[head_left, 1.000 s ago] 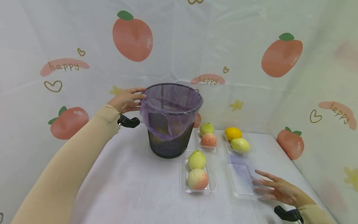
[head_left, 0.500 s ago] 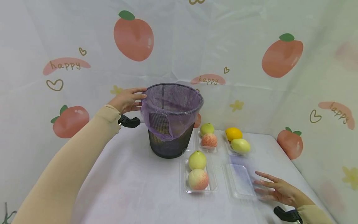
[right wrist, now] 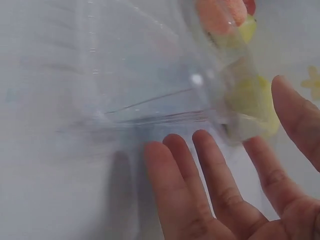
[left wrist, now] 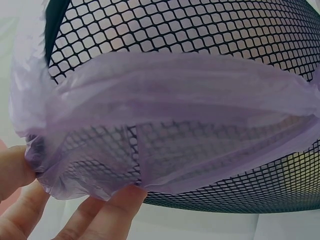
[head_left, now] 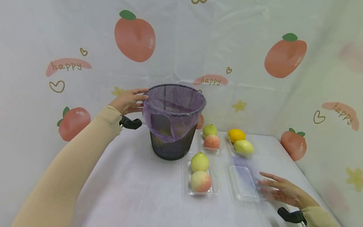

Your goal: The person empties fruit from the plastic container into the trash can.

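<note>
A black mesh wastebasket [head_left: 173, 145] stands at the middle back, lined with a purple plastic bag [head_left: 181, 126] folded over its rim. My left hand [head_left: 127, 101] touches the bagged rim at its left side, fingers mostly straight. Close up in the left wrist view, those fingertips [left wrist: 127, 195] lie against the bag [left wrist: 160, 90]. On the right, a clear plastic box [head_left: 245, 183] holds no fruit. Beside its right edge is my right hand [head_left: 289, 192], fingers spread and relaxed. The right wrist view shows its fingertips close to the clear plastic [right wrist: 145, 65]; contact is hard to tell.
Front centre, a clear tray [head_left: 216, 189] holds a pear [head_left: 199, 162] and a peach [head_left: 200, 181]. Behind it, another tray bears a green fruit [head_left: 210, 130] and a reddish peach [head_left: 212, 142]. Two yellow fruits [head_left: 243, 147] lie in a tray at back right. A printed cloth backs the table.
Both hands stay almost where they were, the right fingers shifting very slightly. The wastebasket and fruit trays keep their places.
</note>
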A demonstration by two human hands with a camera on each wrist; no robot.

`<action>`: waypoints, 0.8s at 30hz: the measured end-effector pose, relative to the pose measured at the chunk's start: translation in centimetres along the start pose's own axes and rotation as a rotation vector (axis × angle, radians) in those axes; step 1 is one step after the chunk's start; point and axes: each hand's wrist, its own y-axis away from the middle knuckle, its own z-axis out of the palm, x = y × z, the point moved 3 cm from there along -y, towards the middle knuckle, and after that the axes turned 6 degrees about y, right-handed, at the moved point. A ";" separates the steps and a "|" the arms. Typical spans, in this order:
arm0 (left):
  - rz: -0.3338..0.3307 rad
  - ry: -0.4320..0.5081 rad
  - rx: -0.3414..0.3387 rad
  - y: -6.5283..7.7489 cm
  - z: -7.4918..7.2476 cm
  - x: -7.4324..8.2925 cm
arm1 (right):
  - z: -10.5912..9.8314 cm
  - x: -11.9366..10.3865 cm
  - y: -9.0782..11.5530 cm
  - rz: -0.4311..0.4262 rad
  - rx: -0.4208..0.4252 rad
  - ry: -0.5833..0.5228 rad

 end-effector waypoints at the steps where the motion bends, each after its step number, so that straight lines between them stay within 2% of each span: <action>1: 0.000 0.003 0.000 0.0 0.0 0.0 | -0.1 -0.1 0.0 -0.012 0.000 0.005; 7: 0.004 -0.015 -0.005 0.2 0.2 0.0 | -1.1 -1.7 0.4 -0.130 -0.066 -0.058; 13: 0.007 -0.026 -0.004 0.3 0.2 -0.1 | -1.6 -4.3 0.5 -0.296 -0.107 -0.138; 18: 0.010 -0.016 0.001 0.3 0.2 -0.1 | 0.0 -6.6 0.2 -0.419 -0.137 -0.170; 24: 0.010 -0.005 0.009 0.4 0.5 -0.2 | 3.7 -8.6 -0.9 -0.439 -0.135 -0.151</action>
